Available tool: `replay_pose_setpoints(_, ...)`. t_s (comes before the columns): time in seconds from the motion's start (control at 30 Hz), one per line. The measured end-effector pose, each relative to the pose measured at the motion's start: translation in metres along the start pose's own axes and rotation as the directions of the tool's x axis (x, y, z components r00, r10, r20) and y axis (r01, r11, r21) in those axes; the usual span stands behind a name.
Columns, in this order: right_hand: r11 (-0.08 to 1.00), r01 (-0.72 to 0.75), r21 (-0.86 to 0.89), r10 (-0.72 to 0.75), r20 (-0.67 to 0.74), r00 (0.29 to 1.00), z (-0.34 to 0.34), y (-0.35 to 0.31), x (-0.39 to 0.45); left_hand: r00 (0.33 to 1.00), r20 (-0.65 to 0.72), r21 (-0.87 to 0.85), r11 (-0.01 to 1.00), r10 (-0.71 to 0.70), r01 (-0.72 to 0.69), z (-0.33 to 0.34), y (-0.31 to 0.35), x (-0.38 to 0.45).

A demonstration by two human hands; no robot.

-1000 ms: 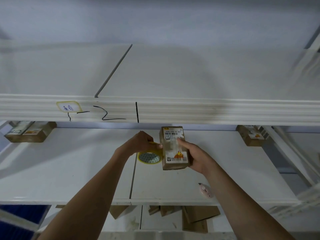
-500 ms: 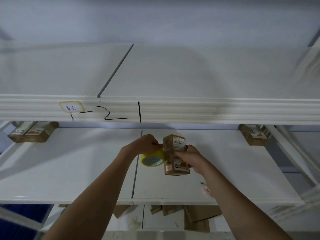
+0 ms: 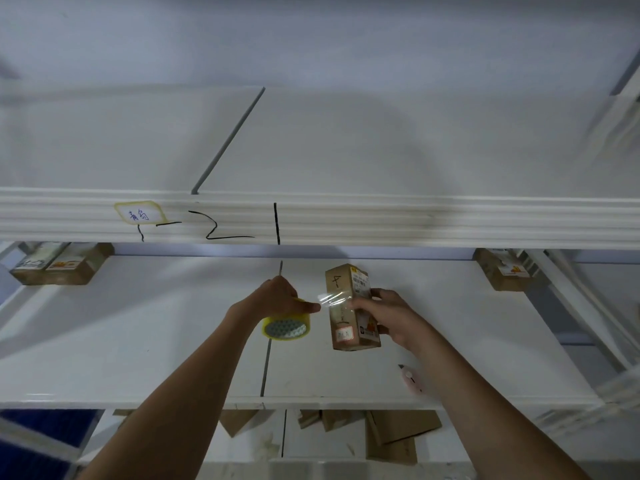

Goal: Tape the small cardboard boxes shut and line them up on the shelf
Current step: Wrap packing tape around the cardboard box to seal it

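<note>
My right hand [image 3: 388,315] grips a small brown cardboard box [image 3: 343,323] with printed labels, held on end above the white middle shelf [image 3: 138,334]. My left hand [image 3: 277,297] holds a yellow-cored roll of clear tape [image 3: 286,327] just left of the box. A short strip of clear tape [image 3: 330,299] stretches from the roll across to the box's side. Two more taped boxes stand at the back of this shelf: one at the far left [image 3: 59,263], one at the far right [image 3: 502,270].
A pink utility knife [image 3: 412,379] lies near the shelf's front edge under my right forearm. An upper shelf [image 3: 346,220] with handwritten marks juts out above. Flattened cardboard pieces [image 3: 398,434] lie on the lower shelf.
The box has turned in my right hand to show its side. My left hand has drawn the roll away to the left, pulling out a strip of tape between roll and box.
</note>
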State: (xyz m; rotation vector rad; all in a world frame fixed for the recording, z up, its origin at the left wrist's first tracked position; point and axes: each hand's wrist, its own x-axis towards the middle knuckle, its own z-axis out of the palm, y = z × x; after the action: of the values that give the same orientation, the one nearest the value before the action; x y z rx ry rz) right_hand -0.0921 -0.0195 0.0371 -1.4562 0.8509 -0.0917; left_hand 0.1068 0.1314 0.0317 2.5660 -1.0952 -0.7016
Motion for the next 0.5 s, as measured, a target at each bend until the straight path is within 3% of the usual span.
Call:
replay_pose_setpoints(0.27,0.981,-0.017,0.193,-0.022,0.196,0.98,0.005,-0.008,-0.009,0.998,-0.005,-0.162,0.985,0.068,-0.068,-0.006,0.017,0.003)
replay_pose_setpoints(0.5,0.995,-0.035,0.091,0.019,0.171,0.985,0.006,-0.007,-0.004,0.994,-0.057,-0.101,0.99,0.096,-0.101,-0.005,0.023,0.003)
